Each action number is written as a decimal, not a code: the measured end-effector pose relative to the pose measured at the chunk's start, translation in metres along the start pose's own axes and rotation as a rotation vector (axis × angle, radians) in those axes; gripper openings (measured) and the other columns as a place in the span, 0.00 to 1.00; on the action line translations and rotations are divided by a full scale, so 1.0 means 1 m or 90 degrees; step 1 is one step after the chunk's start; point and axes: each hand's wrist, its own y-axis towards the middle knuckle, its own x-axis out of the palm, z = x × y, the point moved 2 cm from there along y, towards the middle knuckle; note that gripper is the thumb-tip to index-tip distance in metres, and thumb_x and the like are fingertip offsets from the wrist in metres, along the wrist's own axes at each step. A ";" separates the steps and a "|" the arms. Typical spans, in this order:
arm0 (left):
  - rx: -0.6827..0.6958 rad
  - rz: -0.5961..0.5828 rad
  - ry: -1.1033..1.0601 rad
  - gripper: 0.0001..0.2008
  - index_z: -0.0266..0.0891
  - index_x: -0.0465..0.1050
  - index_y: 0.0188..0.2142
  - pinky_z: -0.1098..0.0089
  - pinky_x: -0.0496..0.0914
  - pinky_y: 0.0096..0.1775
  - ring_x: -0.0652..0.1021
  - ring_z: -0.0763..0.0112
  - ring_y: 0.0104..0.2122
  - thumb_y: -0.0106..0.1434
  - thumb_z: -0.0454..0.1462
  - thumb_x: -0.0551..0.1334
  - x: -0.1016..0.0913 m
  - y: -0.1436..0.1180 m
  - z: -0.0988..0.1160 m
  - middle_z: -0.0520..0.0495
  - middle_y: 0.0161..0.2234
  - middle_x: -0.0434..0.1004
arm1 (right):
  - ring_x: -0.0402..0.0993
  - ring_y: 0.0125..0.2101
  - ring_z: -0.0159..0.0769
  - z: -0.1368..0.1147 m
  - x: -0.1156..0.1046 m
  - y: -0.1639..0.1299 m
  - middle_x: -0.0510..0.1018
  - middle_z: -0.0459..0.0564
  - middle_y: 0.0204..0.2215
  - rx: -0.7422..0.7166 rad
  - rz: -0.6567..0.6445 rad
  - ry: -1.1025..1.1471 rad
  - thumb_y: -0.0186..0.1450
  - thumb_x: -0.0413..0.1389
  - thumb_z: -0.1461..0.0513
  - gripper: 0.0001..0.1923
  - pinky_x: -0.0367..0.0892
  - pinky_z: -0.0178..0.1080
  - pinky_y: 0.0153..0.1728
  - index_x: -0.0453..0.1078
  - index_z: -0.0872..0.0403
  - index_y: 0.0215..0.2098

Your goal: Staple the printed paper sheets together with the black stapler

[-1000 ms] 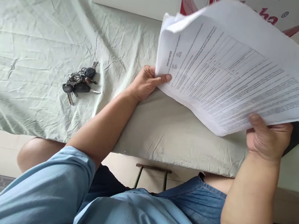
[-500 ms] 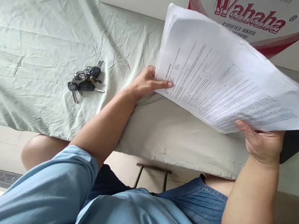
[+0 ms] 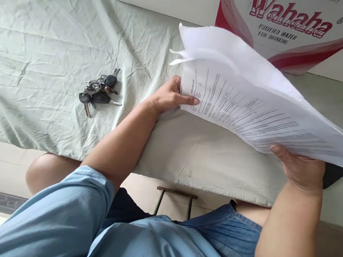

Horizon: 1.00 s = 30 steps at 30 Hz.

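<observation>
A stack of printed paper sheets (image 3: 244, 105) is held up over the cloth-covered table, its far edge curling over and the sheets fanning apart at the upper left. My left hand (image 3: 175, 96) grips the stack's left edge, thumb lying on the printed side and fingers behind it. My right hand (image 3: 303, 168) is closed on the near edge toward the right, thumb on top; its fingers are hidden under the paper. Lines of small text cover the top sheet, too small to read.
A bunch of keys (image 3: 100, 92) lies on the wrinkled pale green cloth (image 3: 38, 58) at left. Behind the paper stands a white and red Wahaha water carton (image 3: 290, 47). A flat black object (image 3: 334, 175) shows partly beyond my right hand. Below the table edge is a stool (image 3: 177, 193).
The far edge of the stack has drooped toward me and curled, with sheets separating at the upper left. More of the carton shows. Both hands keep their grip almost in place.
</observation>
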 end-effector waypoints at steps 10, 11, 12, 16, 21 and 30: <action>-0.010 0.015 -0.088 0.34 0.40 0.86 0.49 0.43 0.85 0.62 0.89 0.40 0.57 0.49 0.53 0.87 -0.004 0.001 -0.001 0.42 0.43 0.89 | 0.93 0.49 0.55 0.003 -0.006 -0.007 0.94 0.48 0.41 0.004 -0.023 0.011 0.51 0.86 0.53 0.23 0.88 0.62 0.60 0.88 0.44 0.42; -0.011 0.028 -0.085 0.33 0.41 0.87 0.49 0.43 0.85 0.62 0.89 0.40 0.56 0.48 0.53 0.88 -0.005 0.001 -0.001 0.42 0.43 0.89 | 0.93 0.49 0.55 0.004 -0.007 -0.007 0.93 0.48 0.40 0.015 -0.019 0.005 0.50 0.86 0.54 0.23 0.87 0.62 0.61 0.88 0.44 0.42; -0.016 0.033 -0.081 0.34 0.40 0.87 0.49 0.43 0.84 0.62 0.89 0.40 0.56 0.47 0.53 0.88 -0.005 0.001 -0.001 0.42 0.43 0.89 | 0.92 0.51 0.55 0.005 -0.006 -0.006 0.93 0.47 0.41 0.020 -0.010 0.001 0.50 0.86 0.54 0.24 0.86 0.63 0.64 0.88 0.44 0.43; -0.044 -0.033 -0.016 0.35 0.38 0.88 0.49 0.38 0.83 0.65 0.89 0.35 0.58 0.46 0.53 0.89 0.003 -0.003 0.001 0.39 0.47 0.91 | 0.90 0.59 0.55 0.001 0.005 0.000 0.93 0.48 0.46 -0.047 0.039 0.009 0.52 0.85 0.53 0.25 0.79 0.64 0.73 0.86 0.43 0.45; 0.034 0.004 -0.026 0.47 0.44 0.83 0.61 0.40 0.83 0.66 0.86 0.34 0.65 0.48 0.63 0.86 0.004 -0.001 0.008 0.39 0.52 0.90 | 0.84 0.70 0.58 -0.011 0.012 0.003 0.90 0.51 0.59 -0.120 0.067 0.050 0.55 0.83 0.46 0.30 0.78 0.66 0.73 0.85 0.39 0.53; 0.032 -0.003 0.000 0.45 0.41 0.86 0.54 0.39 0.85 0.61 0.88 0.33 0.60 0.45 0.66 0.85 0.005 0.003 0.006 0.38 0.48 0.90 | 0.81 0.72 0.60 -0.011 0.010 0.003 0.91 0.51 0.60 -0.021 0.020 0.029 0.47 0.85 0.41 0.37 0.75 0.66 0.76 0.84 0.38 0.52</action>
